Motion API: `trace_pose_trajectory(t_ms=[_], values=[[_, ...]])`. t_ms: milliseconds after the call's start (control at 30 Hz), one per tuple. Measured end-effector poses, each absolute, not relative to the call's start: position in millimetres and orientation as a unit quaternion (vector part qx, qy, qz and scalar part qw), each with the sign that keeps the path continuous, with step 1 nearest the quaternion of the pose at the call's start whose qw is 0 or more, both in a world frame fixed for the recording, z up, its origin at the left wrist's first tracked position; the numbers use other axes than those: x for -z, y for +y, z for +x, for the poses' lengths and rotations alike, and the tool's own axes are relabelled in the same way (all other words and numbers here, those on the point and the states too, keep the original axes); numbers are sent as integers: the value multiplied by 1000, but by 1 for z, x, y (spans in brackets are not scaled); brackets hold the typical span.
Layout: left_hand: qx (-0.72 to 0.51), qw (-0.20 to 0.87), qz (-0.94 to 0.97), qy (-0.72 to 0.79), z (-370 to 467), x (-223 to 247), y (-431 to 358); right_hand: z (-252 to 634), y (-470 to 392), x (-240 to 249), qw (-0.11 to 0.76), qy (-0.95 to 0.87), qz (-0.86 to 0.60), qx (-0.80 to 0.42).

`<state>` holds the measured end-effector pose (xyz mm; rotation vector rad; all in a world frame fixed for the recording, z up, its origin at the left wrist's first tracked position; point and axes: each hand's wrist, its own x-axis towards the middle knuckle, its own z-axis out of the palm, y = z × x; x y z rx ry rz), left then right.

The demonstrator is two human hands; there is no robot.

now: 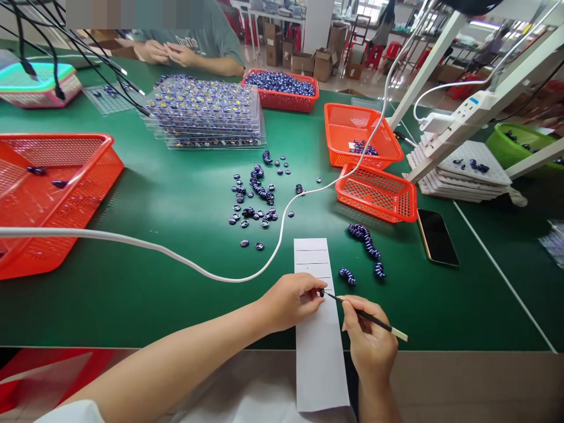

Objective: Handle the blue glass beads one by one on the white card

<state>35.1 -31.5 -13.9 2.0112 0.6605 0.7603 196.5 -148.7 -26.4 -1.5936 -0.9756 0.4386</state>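
My left hand (pixel 294 301) pinches a small dark glossy piece (pixel 322 292) between thumb and fingertips, above a white paper strip (pixel 319 364) marked with ruled lines. A thin brush (pixel 372 317), black with a pale end, is gripped in my right hand (pixel 372 341). Its fine tip points left and meets or nearly meets the piece; contact is too small to make out. Right of the paper lie a short row of dark blue shiny pieces (pixel 347 276) and a longer curved row (pixel 365 239). More loose pieces (pixel 248 212) are scattered beyond my left hand.
A white cable (pixel 185 261) crosses the green table (pixel 176 194). Around it are a large red basket (pixel 57 194), two smaller red baskets (pixel 363 132), stacked clear trays (pixel 207 117), a filled red basket (pixel 282 103) and a phone (pixel 437 237). A person (pixel 202 47) sits opposite.
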Motion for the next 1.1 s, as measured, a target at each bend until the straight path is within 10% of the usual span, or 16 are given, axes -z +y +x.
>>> trace_pose_trajectory(t_ms=[1100], values=[[-246, 503, 772, 300, 34, 12, -29, 194, -144, 18, 555, -384, -710, -201]])
